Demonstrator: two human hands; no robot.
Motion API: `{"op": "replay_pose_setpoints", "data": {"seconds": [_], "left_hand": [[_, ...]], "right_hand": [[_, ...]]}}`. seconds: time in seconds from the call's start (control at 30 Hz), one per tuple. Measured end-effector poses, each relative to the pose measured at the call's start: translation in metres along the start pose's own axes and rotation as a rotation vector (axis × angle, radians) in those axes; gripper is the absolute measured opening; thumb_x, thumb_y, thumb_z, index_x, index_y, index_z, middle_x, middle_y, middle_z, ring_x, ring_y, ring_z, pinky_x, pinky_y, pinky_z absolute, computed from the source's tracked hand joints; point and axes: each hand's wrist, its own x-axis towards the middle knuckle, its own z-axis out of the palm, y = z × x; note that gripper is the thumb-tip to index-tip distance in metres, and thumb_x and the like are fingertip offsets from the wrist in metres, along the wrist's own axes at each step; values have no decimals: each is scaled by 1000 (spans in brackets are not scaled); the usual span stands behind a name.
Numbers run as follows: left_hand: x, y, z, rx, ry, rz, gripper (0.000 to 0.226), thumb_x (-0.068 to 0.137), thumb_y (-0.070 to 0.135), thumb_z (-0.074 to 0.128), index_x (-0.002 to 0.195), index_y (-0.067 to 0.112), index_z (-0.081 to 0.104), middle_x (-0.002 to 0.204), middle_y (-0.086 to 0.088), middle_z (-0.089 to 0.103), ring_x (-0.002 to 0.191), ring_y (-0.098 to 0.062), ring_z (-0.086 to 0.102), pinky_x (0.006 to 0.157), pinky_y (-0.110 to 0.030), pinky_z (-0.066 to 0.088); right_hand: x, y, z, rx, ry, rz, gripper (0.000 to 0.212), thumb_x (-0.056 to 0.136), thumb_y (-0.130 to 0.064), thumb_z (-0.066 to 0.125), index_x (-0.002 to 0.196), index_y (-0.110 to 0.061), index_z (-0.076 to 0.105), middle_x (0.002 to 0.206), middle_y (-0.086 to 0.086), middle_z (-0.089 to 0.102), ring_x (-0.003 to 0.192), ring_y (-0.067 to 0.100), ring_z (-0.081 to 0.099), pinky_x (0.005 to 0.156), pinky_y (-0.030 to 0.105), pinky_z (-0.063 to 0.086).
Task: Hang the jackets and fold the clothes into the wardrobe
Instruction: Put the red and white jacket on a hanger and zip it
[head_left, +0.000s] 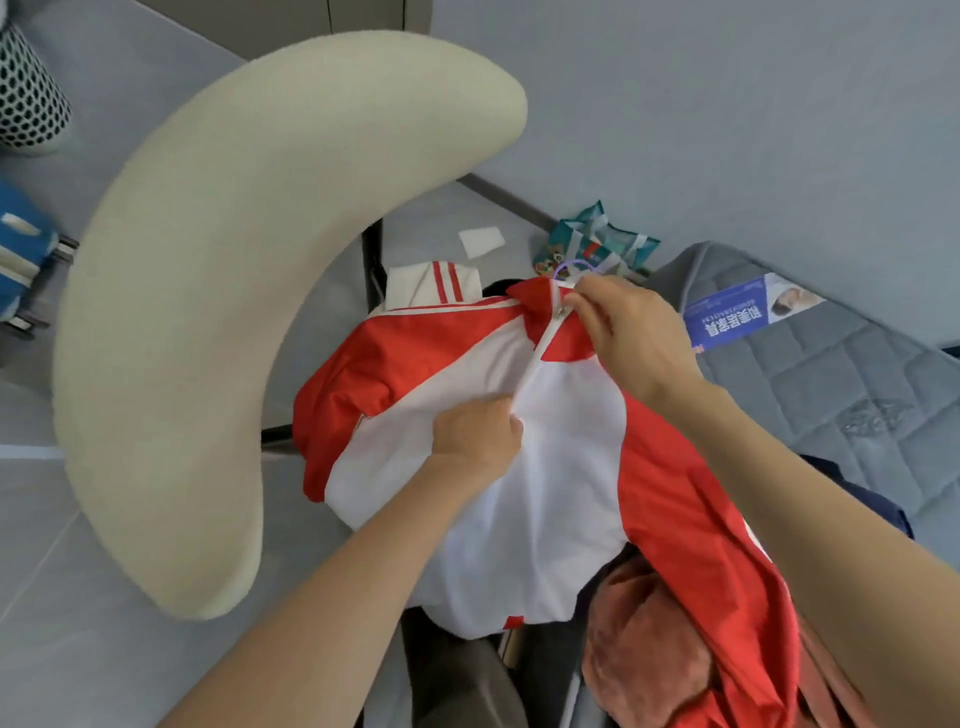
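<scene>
A thin, smooth red-and-white jacket (561, 467) lies front up across a chair, beneath its curved, nubbly cream backrest (234, 260). The right hand (634, 332) pinches the zip pull (562, 310) at the collar, beside a purple wire hanger hook (571, 267). The left hand (478, 436) grips the fabric at the zip, mid-chest. A grey quilted mattress (831, 374) lies to the right, on a pale grey tiled floor (78, 623).

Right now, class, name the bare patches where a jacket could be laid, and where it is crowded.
Bare: the quilted mattress beside the blue leaflet; the floor tiles left of the cream chair back. Crowded: beside the red-and-white jacket, where rust cloth is heaped.
</scene>
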Motion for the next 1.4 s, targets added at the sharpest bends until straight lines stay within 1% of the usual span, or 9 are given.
{"op": "replay_pose_setpoints", "data": {"seconds": [0.13, 0.23, 0.33, 0.53, 0.67, 0.8, 0.9, 1.07, 1.4], "left_hand": [[12, 1, 12, -64, -126, -82, 34, 101, 32, 30, 106, 11, 57, 112, -9, 62, 104, -30, 57, 81, -34, 43], [29, 2, 17, -61, -166, -129, 33, 100, 34, 34, 101, 11, 57, 109, -8, 64, 102, -29, 59, 79, -34, 43], [42, 3, 24, -74, -216, -139, 25, 98, 33, 42, 91, 13, 55, 101, -7, 66, 95, -27, 61, 72, -31, 42], [54, -7, 38, -161, -293, -172, 26, 97, 33, 49, 96, 10, 60, 104, -9, 66, 96, -25, 62, 73, -27, 41], [54, -7, 37, -224, -327, -185, 30, 96, 32, 49, 106, 6, 62, 106, -9, 66, 98, -25, 61, 75, -27, 42], [49, -8, 27, -344, -379, -184, 20, 94, 35, 53, 96, 15, 59, 87, 1, 63, 84, -17, 59, 66, -23, 41], [37, -8, 10, -392, -311, -182, 22, 90, 39, 58, 82, 20, 53, 74, 7, 56, 76, -14, 57, 62, -24, 41], [2, 0, -38, -489, -36, -92, 28, 78, 49, 70, 85, 29, 52, 85, 15, 63, 83, -3, 60, 76, -24, 48], [-158, 0, -130, -628, 401, 168, 38, 65, 63, 72, 67, 26, 62, 66, 18, 64, 62, 2, 58, 58, -10, 44]], "right_hand": [[17, 39, 2, 95, -79, 160, 28, 100, -32, 46, 94, -9, 61, 92, 10, 58, 90, 30, 52, 79, 45, 46], [24, 52, 24, 338, -159, 412, 20, 99, -31, 47, 93, -14, 56, 101, 9, 59, 96, 25, 53, 82, 35, 42], [25, 62, 52, 459, -272, 618, 29, 103, -27, 36, 115, -9, 56, 120, 12, 60, 113, 30, 53, 84, 30, 36], [37, 68, 90, 203, -547, 542, 30, 94, -23, 47, 120, -12, 58, 130, 10, 53, 123, 34, 46, 105, 45, 35], [32, 64, 94, 139, -513, 550, 8, 91, -22, 50, 96, -21, 57, 113, 4, 56, 117, 30, 44, 106, 57, 25], [30, 58, 85, 370, -355, 693, 21, 92, -29, 47, 74, -21, 50, 76, -8, 56, 93, 20, 55, 103, 46, 21], [20, 44, 64, 446, -255, 631, 25, 92, -34, 52, 71, -22, 48, 62, -12, 50, 69, 6, 48, 97, 43, 23], [-5, 7, 6, 547, -81, 468, 29, 87, -35, 65, 70, -15, 55, 58, -9, 50, 60, 11, 46, 73, 35, 40], [-116, -103, -108, 559, 138, 355, 29, 81, -29, 70, 63, -12, 57, 52, -6, 50, 53, 10, 43, 62, 25, 35]]}}
